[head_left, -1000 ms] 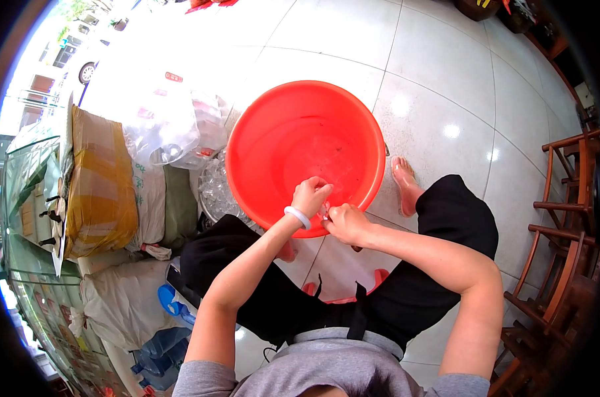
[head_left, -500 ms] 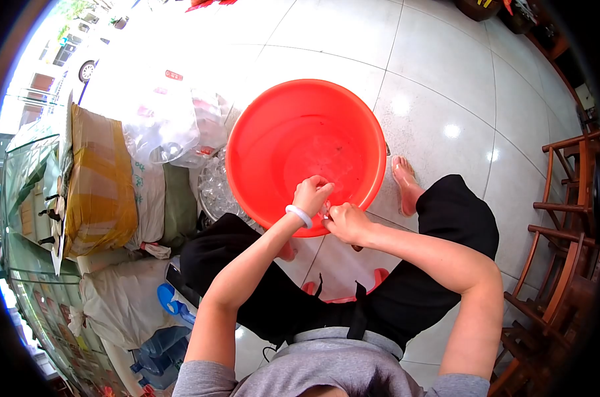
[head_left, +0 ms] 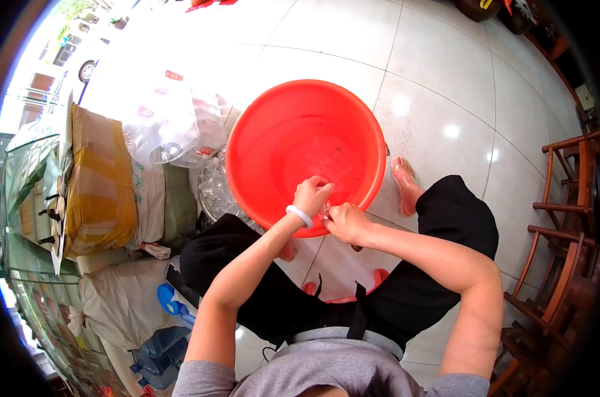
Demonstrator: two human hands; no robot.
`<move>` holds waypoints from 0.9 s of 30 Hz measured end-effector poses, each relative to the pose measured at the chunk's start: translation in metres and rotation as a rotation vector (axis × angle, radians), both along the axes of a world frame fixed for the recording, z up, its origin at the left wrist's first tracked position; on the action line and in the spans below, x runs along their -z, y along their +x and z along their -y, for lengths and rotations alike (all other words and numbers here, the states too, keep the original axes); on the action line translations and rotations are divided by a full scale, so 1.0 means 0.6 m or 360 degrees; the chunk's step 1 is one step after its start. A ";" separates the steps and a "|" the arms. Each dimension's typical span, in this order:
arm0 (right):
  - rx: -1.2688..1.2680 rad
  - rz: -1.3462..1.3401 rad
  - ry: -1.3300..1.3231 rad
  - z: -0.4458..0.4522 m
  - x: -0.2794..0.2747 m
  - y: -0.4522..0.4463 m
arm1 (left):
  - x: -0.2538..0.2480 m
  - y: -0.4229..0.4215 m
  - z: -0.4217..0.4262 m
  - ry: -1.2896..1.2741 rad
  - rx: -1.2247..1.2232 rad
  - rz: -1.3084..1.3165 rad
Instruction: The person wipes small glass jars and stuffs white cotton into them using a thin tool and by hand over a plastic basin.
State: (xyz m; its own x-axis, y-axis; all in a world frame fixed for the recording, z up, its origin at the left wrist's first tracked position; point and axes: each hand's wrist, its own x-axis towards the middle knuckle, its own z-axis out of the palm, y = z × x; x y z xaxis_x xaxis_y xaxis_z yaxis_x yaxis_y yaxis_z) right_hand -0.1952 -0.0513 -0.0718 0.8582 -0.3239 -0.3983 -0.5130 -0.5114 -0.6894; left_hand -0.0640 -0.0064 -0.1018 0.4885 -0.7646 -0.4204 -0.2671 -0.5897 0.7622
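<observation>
A large round red tub (head_left: 306, 99) stands on the tiled floor in front of me. Over its near rim my left hand (head_left: 312, 196), with a pale bracelet on the wrist, is closed with its fingers bent together. Close beside it on the right, my right hand (head_left: 346, 222) is closed too. Between the two hands shows a small pale pinkish thing (head_left: 325, 210), too small to name, which the fingers partly hide. Inside the tub, a few small dark specks and a wet-looking patch lie on the bottom.
Left of the tub are a metal bowl of clear pieces (head_left: 215, 188), clear plastic bags (head_left: 174, 126) and a taped cardboard box (head_left: 100, 182). Blue water bottles (head_left: 161, 357) lie at the lower left. Wooden chairs (head_left: 564, 205) line the right side. My bare foot (head_left: 406, 184) rests beside the tub.
</observation>
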 end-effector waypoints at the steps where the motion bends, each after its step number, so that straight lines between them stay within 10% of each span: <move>1: 0.0000 0.0000 -0.0001 0.000 0.000 0.000 | -0.001 0.000 0.000 0.0008 -0.0008 -0.0030; 27: 0.0060 0.0047 0.0027 -0.001 0.010 0.000 | 0.015 0.002 -0.002 -0.0034 0.0017 0.0047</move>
State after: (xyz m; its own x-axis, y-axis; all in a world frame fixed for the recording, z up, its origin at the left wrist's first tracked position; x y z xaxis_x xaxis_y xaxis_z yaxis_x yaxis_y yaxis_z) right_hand -0.1955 -0.0508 -0.0779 0.8567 -0.3499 -0.3789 -0.5113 -0.4803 -0.7127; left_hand -0.0630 -0.0054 -0.1107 0.4921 -0.7785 -0.3897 -0.2958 -0.5705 0.7662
